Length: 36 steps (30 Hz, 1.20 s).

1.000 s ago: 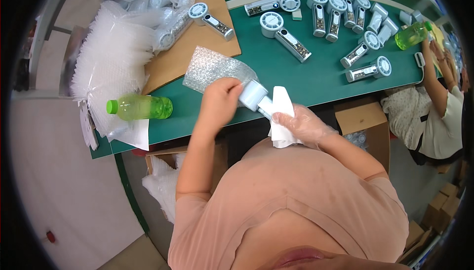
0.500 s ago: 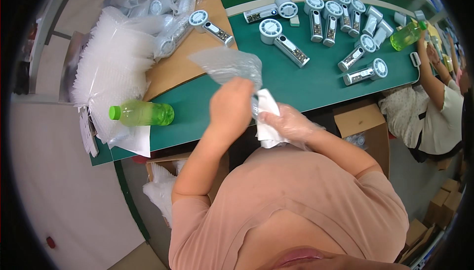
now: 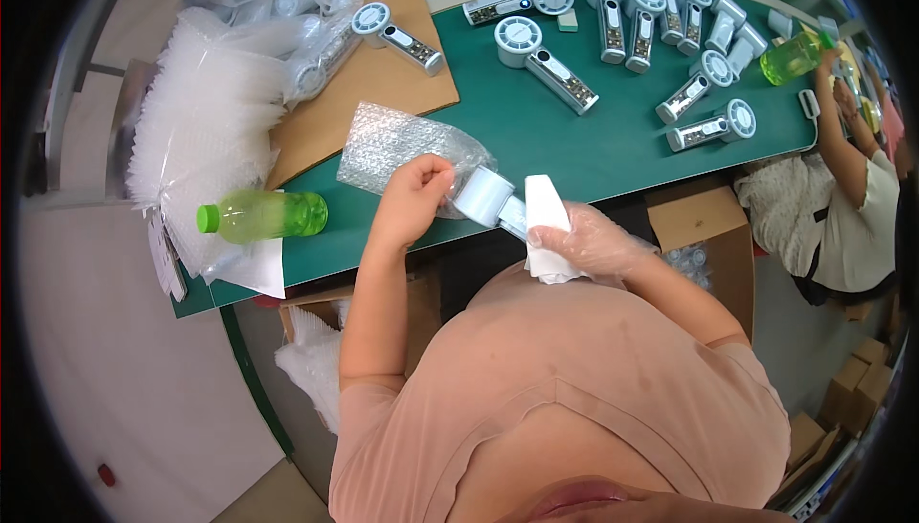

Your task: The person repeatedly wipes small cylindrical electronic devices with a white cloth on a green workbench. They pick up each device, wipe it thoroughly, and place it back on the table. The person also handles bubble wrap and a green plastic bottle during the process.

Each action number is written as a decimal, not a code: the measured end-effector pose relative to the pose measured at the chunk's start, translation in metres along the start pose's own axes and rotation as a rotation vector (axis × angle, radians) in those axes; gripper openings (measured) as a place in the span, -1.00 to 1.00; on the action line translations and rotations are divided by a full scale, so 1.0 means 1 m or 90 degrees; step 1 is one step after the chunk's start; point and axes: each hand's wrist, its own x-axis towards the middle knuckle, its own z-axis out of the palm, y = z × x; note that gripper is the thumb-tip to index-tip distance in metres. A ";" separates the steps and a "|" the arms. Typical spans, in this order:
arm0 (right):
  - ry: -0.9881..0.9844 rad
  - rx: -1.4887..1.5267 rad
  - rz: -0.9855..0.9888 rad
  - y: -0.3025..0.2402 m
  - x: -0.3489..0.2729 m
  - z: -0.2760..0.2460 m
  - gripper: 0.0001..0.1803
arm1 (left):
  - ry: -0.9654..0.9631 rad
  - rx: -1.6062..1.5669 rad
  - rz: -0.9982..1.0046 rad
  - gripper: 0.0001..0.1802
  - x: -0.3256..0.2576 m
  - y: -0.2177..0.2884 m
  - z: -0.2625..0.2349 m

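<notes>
My left hand pinches the open end of a bubble-wrap bag lying on the green table. My right hand, in a thin clear glove, grips the handle of a small white handheld fan through a white cloth. The fan's round head sits at the bag's mouth, just inside the plastic.
Several more handheld fans lie on the far side of the table. A cardboard sheet and a stack of bubble bags sit at left, beside a green bottle. Another person sits at right near a second green bottle.
The fan's head has gone from beside the bag into the bag's open mouth. My left hand has shifted from the fan head to the bag's edge.
</notes>
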 end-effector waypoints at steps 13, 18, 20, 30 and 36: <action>0.043 -0.103 0.038 -0.034 -0.008 0.019 -0.60 | 0.191 0.472 0.324 -0.91 -0.029 0.048 0.031; 0.024 -0.032 -0.024 -0.025 -0.002 0.019 -0.60 | 0.042 0.625 0.519 -0.88 -0.036 0.046 0.063; 0.028 -0.012 -0.006 -0.013 0.013 0.015 -0.61 | 0.056 0.622 0.470 -0.90 -0.037 0.042 0.064; -0.123 0.160 -0.075 -0.013 0.018 0.022 -0.42 | 0.378 0.343 0.307 -0.81 -0.030 0.014 0.053; -0.045 0.410 -0.090 -0.010 0.042 0.028 -0.48 | 0.306 0.369 0.415 -0.93 -0.023 0.004 0.069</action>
